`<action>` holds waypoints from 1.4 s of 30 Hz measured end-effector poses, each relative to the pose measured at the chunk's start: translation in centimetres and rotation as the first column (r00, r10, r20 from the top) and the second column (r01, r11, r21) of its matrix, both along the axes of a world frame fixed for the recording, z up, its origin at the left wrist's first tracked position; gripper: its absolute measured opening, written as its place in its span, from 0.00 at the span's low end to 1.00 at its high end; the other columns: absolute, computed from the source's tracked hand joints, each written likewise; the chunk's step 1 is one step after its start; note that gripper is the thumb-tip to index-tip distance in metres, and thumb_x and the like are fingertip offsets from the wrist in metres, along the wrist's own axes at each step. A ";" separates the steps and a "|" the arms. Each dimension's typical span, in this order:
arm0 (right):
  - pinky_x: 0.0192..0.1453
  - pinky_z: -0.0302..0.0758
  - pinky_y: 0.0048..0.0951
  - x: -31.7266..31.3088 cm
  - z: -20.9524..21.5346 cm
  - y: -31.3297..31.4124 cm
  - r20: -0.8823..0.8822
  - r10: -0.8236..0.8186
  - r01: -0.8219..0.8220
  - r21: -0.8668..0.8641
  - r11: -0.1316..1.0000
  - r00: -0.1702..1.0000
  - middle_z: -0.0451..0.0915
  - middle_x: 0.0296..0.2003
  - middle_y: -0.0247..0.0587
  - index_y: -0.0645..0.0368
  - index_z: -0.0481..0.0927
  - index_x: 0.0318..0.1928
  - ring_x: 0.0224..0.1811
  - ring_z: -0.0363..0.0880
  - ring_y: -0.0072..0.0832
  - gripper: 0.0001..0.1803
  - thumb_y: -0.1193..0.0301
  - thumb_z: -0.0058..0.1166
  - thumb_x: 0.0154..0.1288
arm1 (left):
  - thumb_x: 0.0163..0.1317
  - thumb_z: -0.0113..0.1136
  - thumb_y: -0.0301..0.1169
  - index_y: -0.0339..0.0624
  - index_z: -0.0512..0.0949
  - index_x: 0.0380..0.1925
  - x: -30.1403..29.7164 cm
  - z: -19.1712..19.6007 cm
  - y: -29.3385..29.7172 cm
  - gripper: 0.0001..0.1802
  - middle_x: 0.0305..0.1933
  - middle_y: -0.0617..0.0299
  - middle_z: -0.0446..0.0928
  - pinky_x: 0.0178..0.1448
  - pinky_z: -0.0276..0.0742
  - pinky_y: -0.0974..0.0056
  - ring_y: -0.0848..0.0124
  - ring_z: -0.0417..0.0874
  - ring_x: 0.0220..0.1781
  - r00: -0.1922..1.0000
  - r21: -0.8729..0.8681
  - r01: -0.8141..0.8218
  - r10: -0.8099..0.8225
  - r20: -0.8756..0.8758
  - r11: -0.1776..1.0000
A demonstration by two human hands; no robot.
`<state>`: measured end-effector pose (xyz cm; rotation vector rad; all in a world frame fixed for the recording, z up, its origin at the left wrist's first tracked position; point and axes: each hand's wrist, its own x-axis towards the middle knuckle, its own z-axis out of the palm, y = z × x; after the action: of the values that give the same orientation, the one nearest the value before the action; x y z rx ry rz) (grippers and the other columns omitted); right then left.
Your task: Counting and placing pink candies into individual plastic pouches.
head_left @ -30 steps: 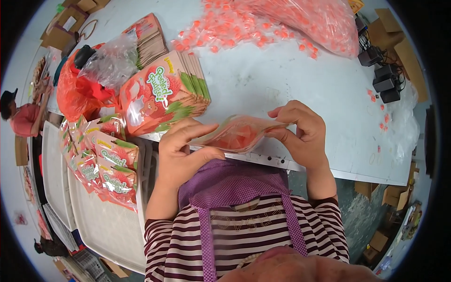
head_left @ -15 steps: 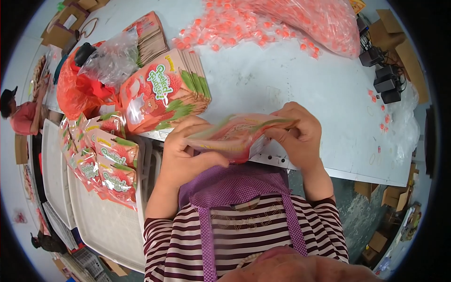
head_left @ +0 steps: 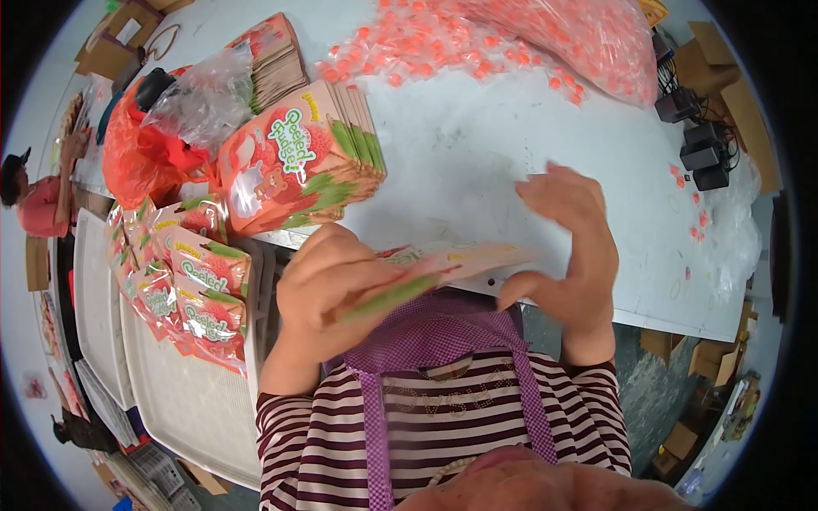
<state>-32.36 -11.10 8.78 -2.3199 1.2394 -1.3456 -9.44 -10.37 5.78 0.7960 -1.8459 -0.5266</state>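
Pale blue-grey bench [head_left: 443,162] surface extends forward of the fingers; a worn green floor [head_left: 639,358] lies below the bench edge, to the right of the right fingers. Left hand [head_left: 328,285]: fingers curled closely around the left end of a red, pink and green printed pouch [head_left: 426,268]. The pouch is tilted, blurred, and located between the two hands at the near bench edge, directly in front of a purple checked apron [head_left: 426,328]. Right hand [head_left: 575,247]: thumb and fingers spread wide, with nothing in their grasp; the free end of the pouch points toward the gap between them. Blur prevents confirmation of any contact there.

Forward and left of the left fingers, a fanned stack of flat pouches [head_left: 290,162] rests on the bench, with a second stack [head_left: 279,72] behind it. Farther left are an orange plastic bag [head_left: 128,175] and a crumpled clear bag [head_left: 204,106]. Directly left of the left fingers, glossy plump pouches [head_left: 200,298] lie piled at the far end of a white tray [head_left: 196,409].

Well forward of both sets of fingers is a heap of small wrapped red pieces [head_left: 417,47], adjoining a large clear sack [head_left: 579,43] of similar pieces. Black power adapters [head_left: 705,153] sit forward and right of the right fingers.
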 end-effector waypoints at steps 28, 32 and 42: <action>0.56 0.67 0.44 0.8 -0.3 1.9 -0.330 0.222 -0.240 -0.015 0.971 0.918 0.67 0.22 0.30 0.57 0.75 0.27 0.22 0.67 0.25 0.11 0.78 0.56 0.36 | 0.35 0.71 0.21 0.37 0.78 0.26 -1.8 0.4 1.6 0.14 0.25 0.63 0.70 0.23 0.63 0.68 0.69 0.69 0.21 0.983 -0.139 0.133 -0.112 0.145 0.981; 0.56 0.68 0.44 0.9 -0.9 2.4 -0.378 0.229 -0.260 -0.033 0.965 0.897 0.67 0.24 0.30 0.57 0.74 0.27 0.23 0.67 0.24 0.09 0.78 0.54 0.38 | 0.35 0.71 0.21 0.36 0.78 0.25 -2.1 0.4 1.5 0.14 0.24 0.63 0.70 0.22 0.63 0.67 0.69 0.68 0.21 0.981 -0.129 0.143 -0.123 0.152 0.981; 0.53 0.70 0.41 0.6 -1.3 1.8 -0.351 0.233 -0.236 0.034 0.971 0.907 0.70 0.26 0.33 0.58 0.75 0.32 0.29 0.70 0.29 0.10 0.74 0.55 0.44 | 0.34 0.72 0.26 0.37 0.78 0.26 -0.4 -0.4 1.9 0.16 0.22 0.61 0.72 0.26 0.66 0.65 0.66 0.71 0.22 0.988 -0.054 0.061 -0.052 0.147 0.997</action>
<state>-31.75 -9.28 7.49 -2.6985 0.9904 -0.8842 -9.87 -8.45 5.34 0.7618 -2.0142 -0.4588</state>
